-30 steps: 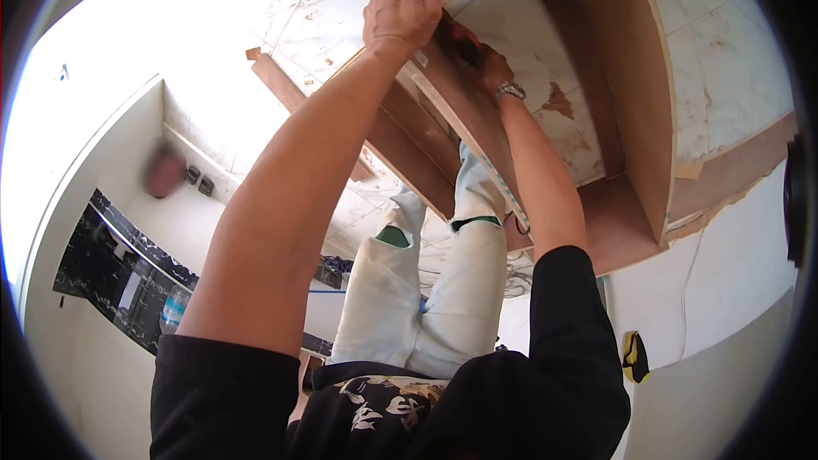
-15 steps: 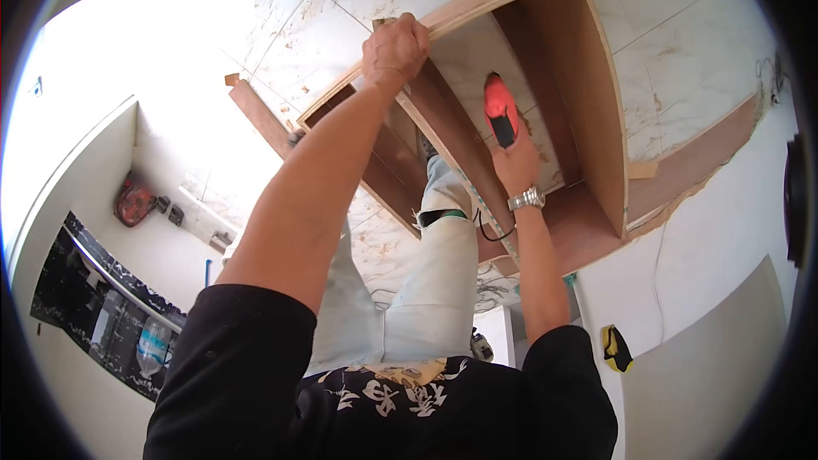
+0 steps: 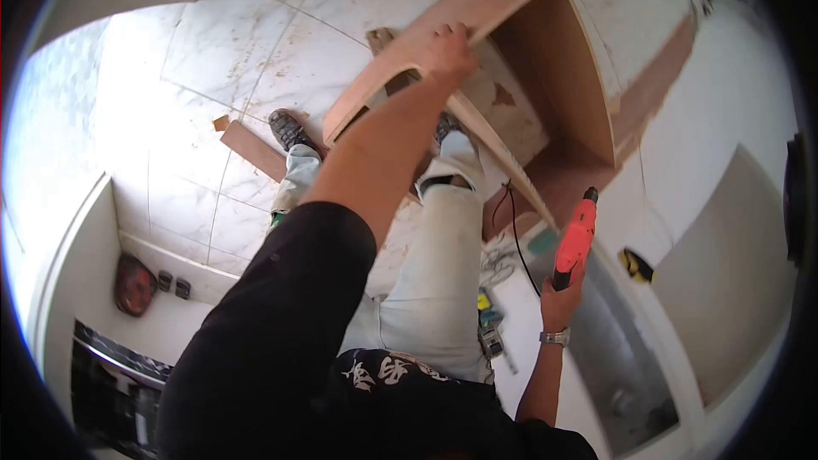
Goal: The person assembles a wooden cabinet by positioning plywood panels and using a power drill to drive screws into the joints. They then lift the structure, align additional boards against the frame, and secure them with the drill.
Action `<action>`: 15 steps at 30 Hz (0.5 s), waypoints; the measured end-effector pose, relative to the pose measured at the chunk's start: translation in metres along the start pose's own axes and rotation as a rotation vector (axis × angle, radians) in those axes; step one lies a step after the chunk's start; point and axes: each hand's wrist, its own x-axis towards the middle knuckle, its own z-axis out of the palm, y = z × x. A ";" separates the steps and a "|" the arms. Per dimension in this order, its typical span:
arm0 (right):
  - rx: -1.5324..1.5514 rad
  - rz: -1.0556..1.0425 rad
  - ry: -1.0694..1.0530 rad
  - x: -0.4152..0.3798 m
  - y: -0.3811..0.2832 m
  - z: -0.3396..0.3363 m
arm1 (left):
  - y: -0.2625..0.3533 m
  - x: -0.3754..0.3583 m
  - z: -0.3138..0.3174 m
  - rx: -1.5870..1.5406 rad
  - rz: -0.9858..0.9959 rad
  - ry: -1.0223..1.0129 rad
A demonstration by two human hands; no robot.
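My left hand (image 3: 450, 58) lies over the long front panel of a brown wooden cabinet frame (image 3: 400, 55), its fingers curled on the board. Below that hand a divider board (image 3: 503, 153) runs toward my right side. My right hand (image 3: 561, 302) is closed around the handle of a red power drill (image 3: 577, 238), held apart from the cabinet. The drill's dark chuck points up and away from me, and its black cord hangs down beside the handle. Whether a bit is fitted cannot be made out.
My legs stand at the cabinet, one shoe (image 3: 291, 129) outside its left end. A loose board (image 3: 253, 152) lies on the tiled floor (image 3: 281, 43). A metal sink (image 3: 618, 349) is at lower right, near a yellow-and-black item (image 3: 636, 265). A red case (image 3: 136, 284) sits at left.
My right hand has drawn the drill out of the cabinet's opening, back and to the right. The cabinet appears tilted differently as the view turned, and my left hand sits farther over its panel.
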 end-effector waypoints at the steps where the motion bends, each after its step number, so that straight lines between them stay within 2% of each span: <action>1: -0.100 0.039 -0.061 -0.023 0.003 -0.020 | -0.003 0.001 0.001 -0.008 0.023 -0.005; 2: -0.193 0.090 -0.118 -0.044 0.005 -0.036 | -0.002 0.001 0.001 -0.020 0.058 -0.013; 3: -0.353 0.234 -0.181 -0.057 -0.020 -0.053 | 0.000 -0.001 -0.001 -0.027 0.062 -0.022; 6: -0.425 0.443 -0.319 -0.106 -0.011 -0.050 | 0.006 -0.004 -0.013 -0.015 0.088 -0.052; 11: -0.275 0.597 -0.546 -0.207 0.021 0.004 | 0.003 0.003 -0.012 0.051 0.034 -0.077; 13: -0.209 0.708 -0.649 -0.240 0.012 0.034 | 0.010 -0.001 -0.018 0.114 0.057 -0.068; 15: -0.135 0.769 -0.695 -0.269 -0.003 0.067 | 0.018 0.000 -0.017 0.144 0.000 -0.076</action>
